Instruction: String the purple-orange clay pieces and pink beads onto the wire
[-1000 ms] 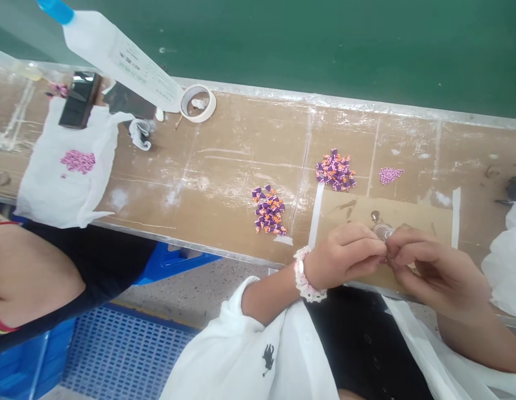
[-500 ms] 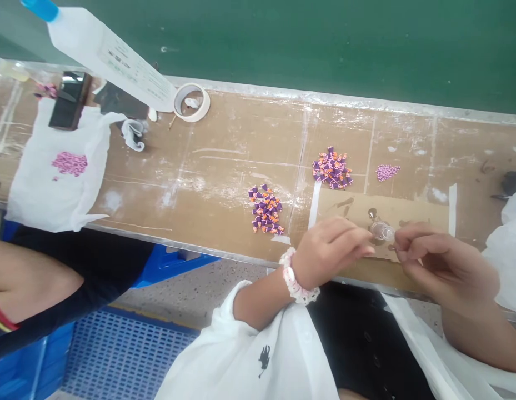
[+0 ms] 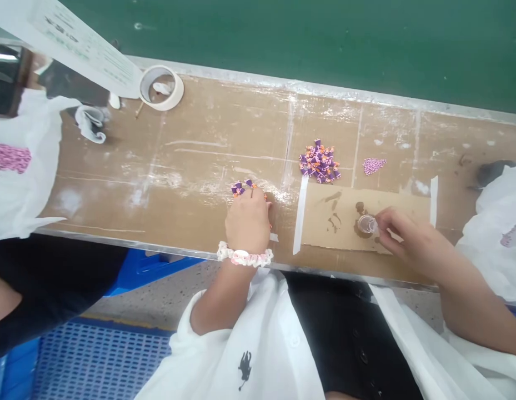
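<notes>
1. The near purple-and-orange pile (image 3: 238, 189) on the table (image 3: 208, 122) is partly covered by the left hand (image 3: 248, 219); whether anything is gripped cannot be told.
2. The right hand (image 3: 403, 238) is held at the clear cup (image 3: 367, 224) on the cardboard sheet (image 3: 407, 204); its grip cannot be told.

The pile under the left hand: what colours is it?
Purple and orange show; the left hand hides most of the pile. Best view: head.

Brown tabletop (image 3: 199, 194), purple pieces (image 3: 319, 162), pink pieces (image 3: 373, 165), tape (image 3: 168, 104)
</notes>
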The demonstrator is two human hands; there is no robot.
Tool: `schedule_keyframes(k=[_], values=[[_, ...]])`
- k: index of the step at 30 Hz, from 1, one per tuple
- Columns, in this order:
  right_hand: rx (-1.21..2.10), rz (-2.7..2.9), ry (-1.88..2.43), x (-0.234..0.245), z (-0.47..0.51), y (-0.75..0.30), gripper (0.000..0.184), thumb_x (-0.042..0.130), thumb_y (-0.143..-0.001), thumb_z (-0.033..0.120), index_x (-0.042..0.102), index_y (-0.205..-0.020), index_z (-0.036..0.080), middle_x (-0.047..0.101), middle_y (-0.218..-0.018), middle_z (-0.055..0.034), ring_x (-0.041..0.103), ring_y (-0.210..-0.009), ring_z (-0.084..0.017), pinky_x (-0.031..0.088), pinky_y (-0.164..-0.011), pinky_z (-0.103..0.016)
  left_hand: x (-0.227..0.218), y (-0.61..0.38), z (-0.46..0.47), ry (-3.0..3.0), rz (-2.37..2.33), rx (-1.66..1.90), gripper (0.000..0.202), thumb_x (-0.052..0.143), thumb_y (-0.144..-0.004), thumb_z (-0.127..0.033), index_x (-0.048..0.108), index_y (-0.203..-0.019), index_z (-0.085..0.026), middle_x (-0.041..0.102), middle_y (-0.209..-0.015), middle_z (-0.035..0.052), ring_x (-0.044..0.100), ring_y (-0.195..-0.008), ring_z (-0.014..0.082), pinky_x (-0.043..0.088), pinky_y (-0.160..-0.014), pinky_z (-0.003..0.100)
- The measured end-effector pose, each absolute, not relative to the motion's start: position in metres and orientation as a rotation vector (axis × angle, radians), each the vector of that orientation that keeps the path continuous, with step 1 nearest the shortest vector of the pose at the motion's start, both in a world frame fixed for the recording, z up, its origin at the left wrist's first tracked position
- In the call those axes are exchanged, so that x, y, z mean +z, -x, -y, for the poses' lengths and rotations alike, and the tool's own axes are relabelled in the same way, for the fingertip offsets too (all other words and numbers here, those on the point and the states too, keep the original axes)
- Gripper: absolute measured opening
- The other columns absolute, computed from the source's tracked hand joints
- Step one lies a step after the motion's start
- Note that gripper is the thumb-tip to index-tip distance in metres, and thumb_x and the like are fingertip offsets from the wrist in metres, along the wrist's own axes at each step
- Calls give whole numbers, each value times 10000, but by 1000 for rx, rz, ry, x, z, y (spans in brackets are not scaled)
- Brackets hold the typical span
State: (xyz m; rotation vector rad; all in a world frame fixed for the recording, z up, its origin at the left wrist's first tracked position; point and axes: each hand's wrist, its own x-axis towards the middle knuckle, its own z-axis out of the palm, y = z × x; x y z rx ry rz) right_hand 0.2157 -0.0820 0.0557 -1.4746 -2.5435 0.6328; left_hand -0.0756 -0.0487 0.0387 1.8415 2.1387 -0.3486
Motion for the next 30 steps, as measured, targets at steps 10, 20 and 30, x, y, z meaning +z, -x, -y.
schedule_keyframes(k=[10, 20, 30], values=[[563, 2740, 1435, 58, 77, -213, 110, 473, -871, 154, 400, -882, 236, 530, -736, 15, 459, -559, -114, 344, -510, -218, 53, 65, 52, -1940, -2063, -499, 331, 323, -870, -27, 610, -1022, -87, 656, -1021, 184, 702, -846, 284, 519, -640, 335], [504, 2640, 1364, 73, 75, -207, 165, 480, -844, 97, 400, -810, 236, 589, -783, -7, 525, -604, -120, 371, -506, -236, 33, 55, 58, -1185, -1431, 927, 276, 588, -852, -259, 634, -1106, -162, 645, -863, 45, 627, -678, 124, 539, -531, 229], [599, 1908, 1186, 79, 92, -167, 343, 611, -726, -46, 392, -686, 215, 568, -794, 8, 554, -669, -98, 432, -564, -250, 44, -2, 71, -59, -671, 747, 216, 773, -732, -204, 679, -911, -128, 632, -700, -14, 611, -612, 36, 446, -465, 84]])
